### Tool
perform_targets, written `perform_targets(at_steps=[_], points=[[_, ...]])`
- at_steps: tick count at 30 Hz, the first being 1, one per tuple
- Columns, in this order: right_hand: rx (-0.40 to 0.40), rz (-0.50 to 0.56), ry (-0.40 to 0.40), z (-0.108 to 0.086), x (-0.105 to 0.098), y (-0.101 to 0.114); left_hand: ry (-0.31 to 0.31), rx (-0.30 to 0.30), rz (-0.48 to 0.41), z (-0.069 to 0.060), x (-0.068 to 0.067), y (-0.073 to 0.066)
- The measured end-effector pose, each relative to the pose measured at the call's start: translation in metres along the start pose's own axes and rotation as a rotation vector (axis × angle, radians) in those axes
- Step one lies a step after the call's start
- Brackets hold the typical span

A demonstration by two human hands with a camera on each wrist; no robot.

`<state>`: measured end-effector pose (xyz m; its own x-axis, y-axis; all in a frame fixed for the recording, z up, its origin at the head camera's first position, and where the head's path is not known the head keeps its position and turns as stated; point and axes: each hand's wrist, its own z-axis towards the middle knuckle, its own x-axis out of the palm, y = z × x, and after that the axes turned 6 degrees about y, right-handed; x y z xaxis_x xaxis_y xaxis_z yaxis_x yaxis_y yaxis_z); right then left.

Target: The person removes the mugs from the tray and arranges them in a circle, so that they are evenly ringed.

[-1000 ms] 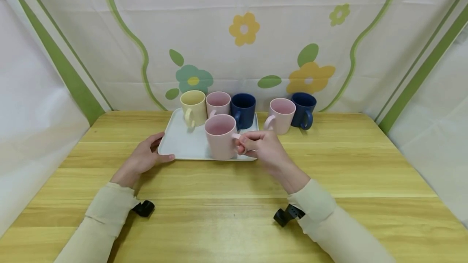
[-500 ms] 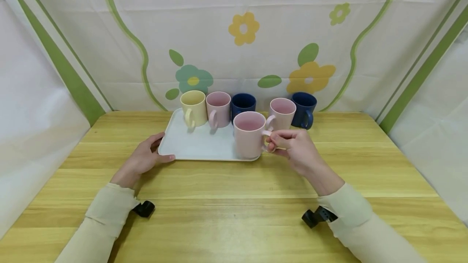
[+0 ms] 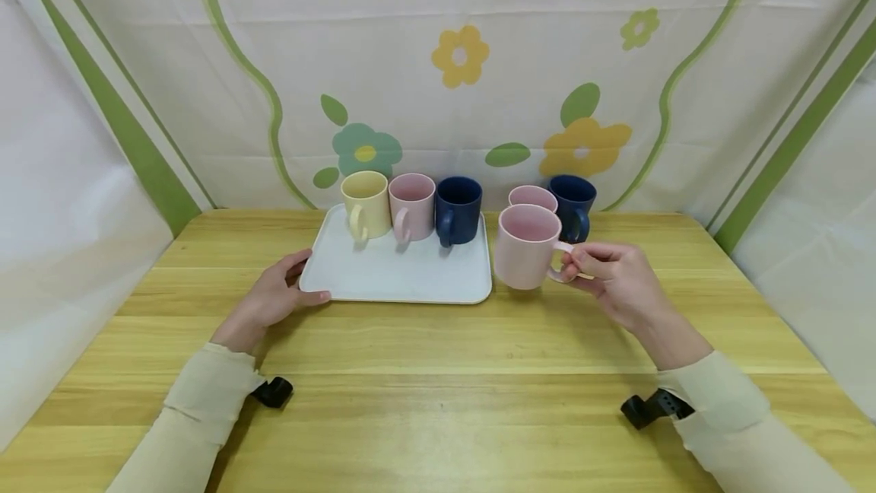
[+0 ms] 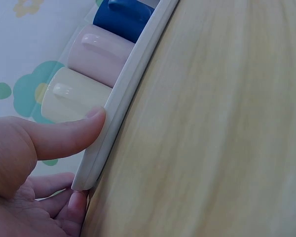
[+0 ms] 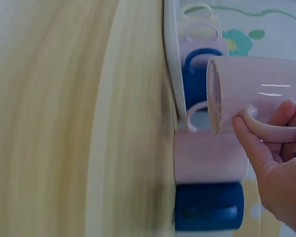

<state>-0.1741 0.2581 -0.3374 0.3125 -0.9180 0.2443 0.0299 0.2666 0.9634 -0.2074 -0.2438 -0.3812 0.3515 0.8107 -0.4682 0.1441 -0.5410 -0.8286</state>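
My right hand (image 3: 619,280) pinches the handle of a pink mug (image 3: 525,249), held upright just off the tray's right edge. In the right wrist view that pink mug (image 5: 256,89) looks raised clear of the table. At the front left corner of a white tray (image 3: 397,276), my left hand (image 3: 270,299) grips the rim. The left wrist view has its thumb (image 4: 74,136) on the tray's edge and its fingers curled by the corner. Along the tray's back stand a yellow mug (image 3: 369,208), another pink mug (image 3: 416,204) and a dark blue mug (image 3: 461,208), handles facing me.
Right of the tray, a third pink mug (image 3: 532,196) stands on the wooden table (image 3: 438,402), partly hidden behind the held one. A second dark blue mug (image 3: 572,196) is beside it. A flower-printed curtain (image 3: 411,82) hangs close behind the mugs.
My right hand has carried the pink mug rightward, from over the tray's front to beyond its right edge. The left hand and the tray have stayed in place.
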Motion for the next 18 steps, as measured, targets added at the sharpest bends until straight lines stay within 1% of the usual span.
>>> perform_targets(at_steps=[8, 13, 18], points=[[-0.109, 0.081, 0.074, -0.015, -0.046, 0.002, -0.006, -0.002, -0.005, -0.001, 0.001, 0.000], [-0.142, 0.104, 0.106, -0.021, -0.073, 0.004, -0.008, -0.002, -0.008, -0.001, 0.001, 0.001], [-0.152, 0.142, 0.130, -0.023, -0.096, 0.006, -0.012, -0.006, -0.011, 0.000, 0.000, 0.002]])
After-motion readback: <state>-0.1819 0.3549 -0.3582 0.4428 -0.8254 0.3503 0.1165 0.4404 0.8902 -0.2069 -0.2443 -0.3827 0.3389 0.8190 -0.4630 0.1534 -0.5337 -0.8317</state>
